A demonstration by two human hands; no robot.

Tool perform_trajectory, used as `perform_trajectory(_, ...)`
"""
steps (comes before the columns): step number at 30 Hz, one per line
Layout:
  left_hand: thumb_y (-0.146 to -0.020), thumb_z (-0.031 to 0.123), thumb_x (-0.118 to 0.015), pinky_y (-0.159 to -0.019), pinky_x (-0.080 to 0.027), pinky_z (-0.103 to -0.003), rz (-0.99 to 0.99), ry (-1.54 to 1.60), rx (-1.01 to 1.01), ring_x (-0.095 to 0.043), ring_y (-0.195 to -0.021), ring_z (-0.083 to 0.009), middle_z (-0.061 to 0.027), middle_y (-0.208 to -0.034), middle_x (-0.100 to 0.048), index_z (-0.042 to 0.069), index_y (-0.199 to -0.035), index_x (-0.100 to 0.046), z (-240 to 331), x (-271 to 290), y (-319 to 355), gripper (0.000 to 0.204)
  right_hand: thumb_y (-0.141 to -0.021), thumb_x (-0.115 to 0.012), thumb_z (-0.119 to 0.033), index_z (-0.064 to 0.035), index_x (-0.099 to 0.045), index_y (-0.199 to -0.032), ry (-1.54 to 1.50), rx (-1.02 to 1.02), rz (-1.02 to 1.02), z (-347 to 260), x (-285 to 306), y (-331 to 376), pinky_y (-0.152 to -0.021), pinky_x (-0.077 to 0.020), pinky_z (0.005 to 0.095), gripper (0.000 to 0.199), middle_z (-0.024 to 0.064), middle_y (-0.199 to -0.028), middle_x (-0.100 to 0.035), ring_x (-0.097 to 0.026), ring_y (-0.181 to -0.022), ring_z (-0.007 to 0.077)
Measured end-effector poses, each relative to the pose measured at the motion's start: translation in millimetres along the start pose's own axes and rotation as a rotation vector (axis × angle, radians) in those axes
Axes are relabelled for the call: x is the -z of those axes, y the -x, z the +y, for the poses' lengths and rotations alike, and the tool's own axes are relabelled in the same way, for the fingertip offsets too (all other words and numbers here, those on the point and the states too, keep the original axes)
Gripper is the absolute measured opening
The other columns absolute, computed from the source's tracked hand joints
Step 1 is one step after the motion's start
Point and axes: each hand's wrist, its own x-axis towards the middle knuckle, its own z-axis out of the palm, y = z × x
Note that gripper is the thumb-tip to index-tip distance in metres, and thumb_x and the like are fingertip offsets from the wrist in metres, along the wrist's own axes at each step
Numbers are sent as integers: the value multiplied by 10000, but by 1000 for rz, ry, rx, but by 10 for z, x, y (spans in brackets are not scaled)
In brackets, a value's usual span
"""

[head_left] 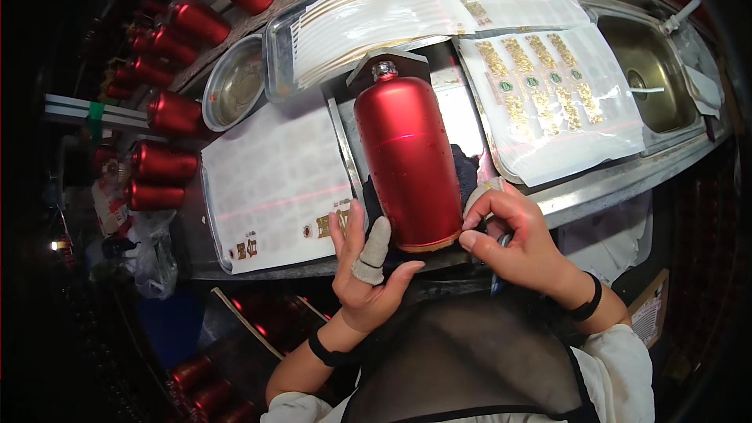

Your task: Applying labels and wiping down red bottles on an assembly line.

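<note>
Head view: a red bottle [407, 160] lies on its side in a dark cradle [467, 172] on the steel bench [595, 184].
Left hand [368, 270], spread open, braces the base; right hand [513, 239] pinches near its lower edge, perhaps gripping a small tool; keep the bottle steady.

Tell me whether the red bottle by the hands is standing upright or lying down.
Lying down. The red bottle rests on its side in a dark cradle, neck pointing away from the person, base between the left hand and right hand.

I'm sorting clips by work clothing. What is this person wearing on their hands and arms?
Left hand: a grey fabric finger cot and a black wristband. Right hand: a pale cot on one fingertip and a black wristband. White sleeves on both arms.
</note>
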Motion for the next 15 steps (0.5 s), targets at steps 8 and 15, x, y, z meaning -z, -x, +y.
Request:
perform_trajectory(8, -801, 124, -792, -1130, -159, -672, -116, -27, -3, -460, -1350, -454, -311, -1475, -426, -98, -1306, -567, 23, -13, 216, 597, -674, -872, -387, -14, -484, -1060, 548, 404, 323, -6, -473, -35, -526, -474, 373, 661, 132, -953, -525, -529, -793, 280)
perform_trajectory(15, -801, 126, -787, -1124, -151, -684, -121, -60, -52, -456, -1350, -465, -321, -1481, -409, -93, -1340, -536, -1, -14, 251, 633, -694, -845, -315, -24, -467, -1022, 488, 400, 333, -12, -495, -80, -520, -456, 382, 579, 124, -930, -501, -501, -815, 282)
